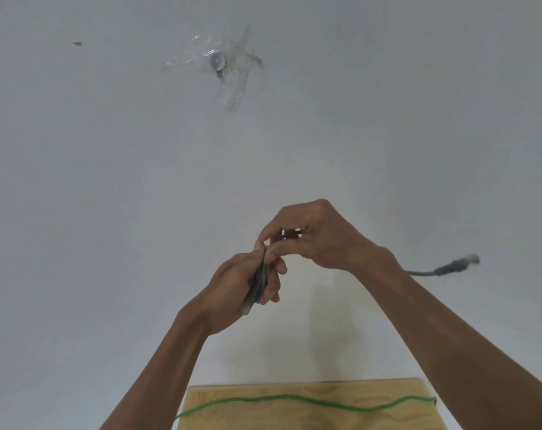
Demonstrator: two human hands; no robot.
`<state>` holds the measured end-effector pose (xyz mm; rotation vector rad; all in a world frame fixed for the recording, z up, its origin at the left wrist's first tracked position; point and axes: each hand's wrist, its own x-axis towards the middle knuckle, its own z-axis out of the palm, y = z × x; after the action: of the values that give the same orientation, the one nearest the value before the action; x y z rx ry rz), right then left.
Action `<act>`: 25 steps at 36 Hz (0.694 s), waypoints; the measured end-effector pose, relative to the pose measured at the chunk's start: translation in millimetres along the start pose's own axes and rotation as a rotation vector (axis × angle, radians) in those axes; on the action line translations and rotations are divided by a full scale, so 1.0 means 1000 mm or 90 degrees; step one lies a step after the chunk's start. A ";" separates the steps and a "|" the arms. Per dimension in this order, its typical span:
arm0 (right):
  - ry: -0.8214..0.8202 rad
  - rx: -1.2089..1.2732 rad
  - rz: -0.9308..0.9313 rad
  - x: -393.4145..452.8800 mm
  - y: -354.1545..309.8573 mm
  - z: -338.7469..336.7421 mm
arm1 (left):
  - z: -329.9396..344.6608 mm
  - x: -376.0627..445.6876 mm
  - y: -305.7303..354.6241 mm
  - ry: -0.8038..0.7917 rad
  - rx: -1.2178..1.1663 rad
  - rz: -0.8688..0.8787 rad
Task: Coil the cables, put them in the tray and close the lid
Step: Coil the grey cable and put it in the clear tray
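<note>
Our left hand (pixel 243 288) sits lowest and furthest left, fingers curled round a bundle of grey cable (pixel 259 282) whose long axis runs steeply from the wrist side up toward the fingertips, one end poking out below the palm. Just above and to the right, our right hand (pixel 313 235) meets it, thumb and forefinger pinching a dark strand at the bundle's top, fingertips touching those of the left. The loose tail passes behind the right wrist and ends well to the right in a connector (pixel 457 264), so the right hand is nearer the slack. Below, a green cable (pixel 294 398) lies across the wooden board (pixel 310 414), uncoiled. We see no tray or lid.
</note>
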<state>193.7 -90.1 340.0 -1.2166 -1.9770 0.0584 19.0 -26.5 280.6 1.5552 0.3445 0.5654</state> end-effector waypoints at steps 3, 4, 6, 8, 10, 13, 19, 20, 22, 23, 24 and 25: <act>0.040 0.029 -0.035 0.006 0.005 -0.001 | 0.003 -0.003 0.007 -0.018 -0.068 -0.005; 0.049 0.046 -0.040 0.008 0.006 0.000 | 0.003 -0.004 0.008 -0.028 -0.082 -0.007; 0.071 0.109 -0.025 0.008 0.011 0.002 | 0.004 -0.007 0.011 -0.049 -0.101 -0.008; 0.094 0.197 0.025 0.007 0.018 0.007 | 0.006 -0.009 0.014 -0.066 -0.116 -0.003; 0.106 0.303 0.073 0.003 0.028 0.019 | 0.010 -0.011 0.016 -0.072 -0.125 0.011; 0.151 0.487 0.127 -0.008 0.034 0.045 | 0.015 -0.008 0.019 -0.065 -0.127 0.036; 0.146 0.586 0.253 -0.035 0.012 0.082 | 0.015 -0.003 0.026 -0.040 -0.130 0.051; 0.160 0.536 0.289 -0.039 0.009 0.088 | 0.015 -0.001 0.029 -0.033 -0.142 0.057; 0.182 0.437 0.354 -0.050 0.002 0.097 | 0.012 0.002 0.032 -0.015 -0.145 0.061; 0.195 0.416 0.370 -0.054 -0.002 0.099 | 0.010 0.003 0.033 -0.011 -0.132 0.062; 0.204 0.394 0.366 -0.058 -0.005 0.100 | 0.007 0.004 0.032 -0.008 -0.119 0.065; 0.211 0.364 0.353 -0.060 -0.008 0.100 | 0.005 0.005 0.031 -0.003 -0.107 0.068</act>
<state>136.4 -106.1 238.7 -1.2432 -1.1745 0.6159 21.8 -30.0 311.6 1.4181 0.2052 0.6579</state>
